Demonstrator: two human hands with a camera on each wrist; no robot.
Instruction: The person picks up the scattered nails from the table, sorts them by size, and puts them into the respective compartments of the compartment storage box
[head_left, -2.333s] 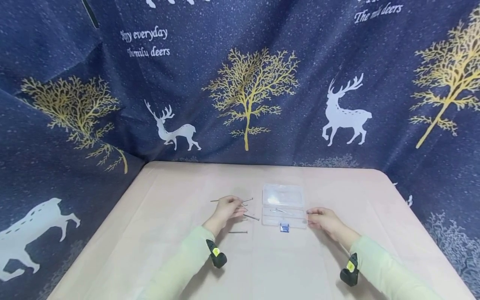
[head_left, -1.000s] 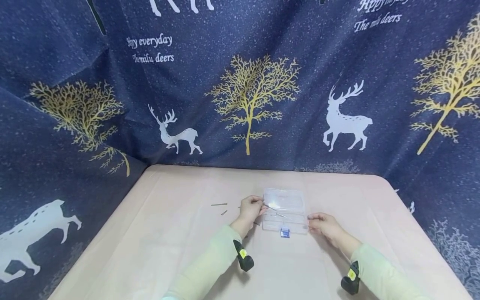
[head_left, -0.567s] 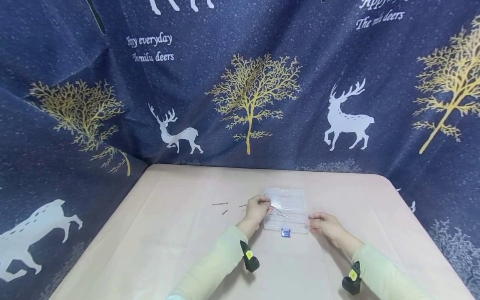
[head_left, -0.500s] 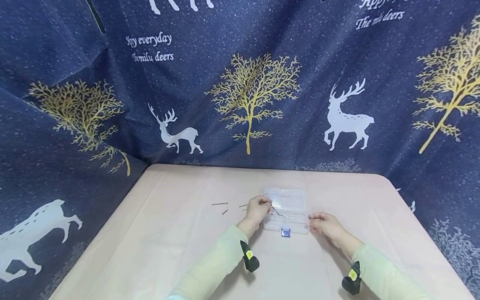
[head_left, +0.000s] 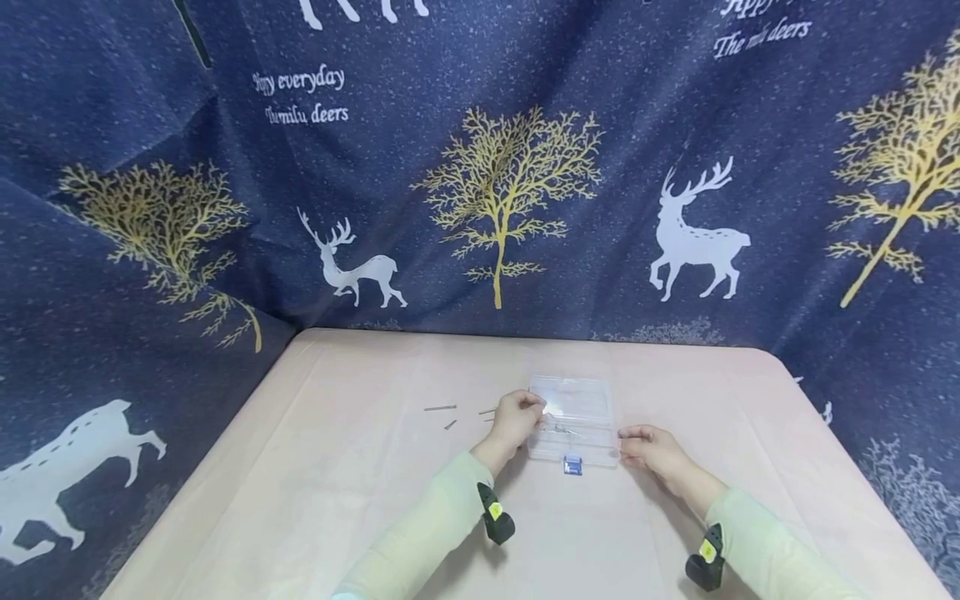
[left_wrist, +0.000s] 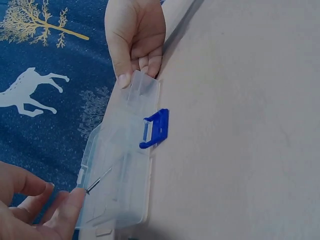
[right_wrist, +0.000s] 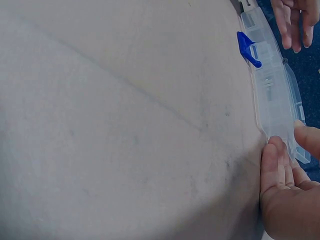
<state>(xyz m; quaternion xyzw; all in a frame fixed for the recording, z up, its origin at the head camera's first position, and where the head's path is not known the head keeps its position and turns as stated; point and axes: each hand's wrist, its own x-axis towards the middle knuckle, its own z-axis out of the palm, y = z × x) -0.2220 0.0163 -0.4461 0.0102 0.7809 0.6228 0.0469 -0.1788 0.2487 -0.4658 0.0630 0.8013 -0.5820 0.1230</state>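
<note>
A clear plastic storage box (head_left: 573, 457) with a blue latch (head_left: 573, 465) lies on the table, its lid (head_left: 573, 398) laid back. Metal nails (head_left: 561, 428) lie inside it; in the left wrist view one nail (left_wrist: 99, 182) shows its head close to my fingertip. My left hand (head_left: 516, 418) hovers over the box's left part, thumb and forefinger apart, with nothing seen pinched between them. At the opposite end, my right hand (head_left: 654, 450) holds the box's edge between thumb and fingers, as the right wrist view also shows on the box (right_wrist: 272, 95).
Left of the box, a long nail (head_left: 440, 407) and a short screw-like piece (head_left: 450, 424) lie on the pale pink tablecloth (head_left: 360, 483). Another nail (head_left: 487, 411) shows partly beside my left hand. A dark blue deer-print curtain (head_left: 375, 208) hangs behind the table.
My left hand gathered a nail left of the box, carried it right over the box and let it go; it now lies inside. My right hand stays on the box's end.
</note>
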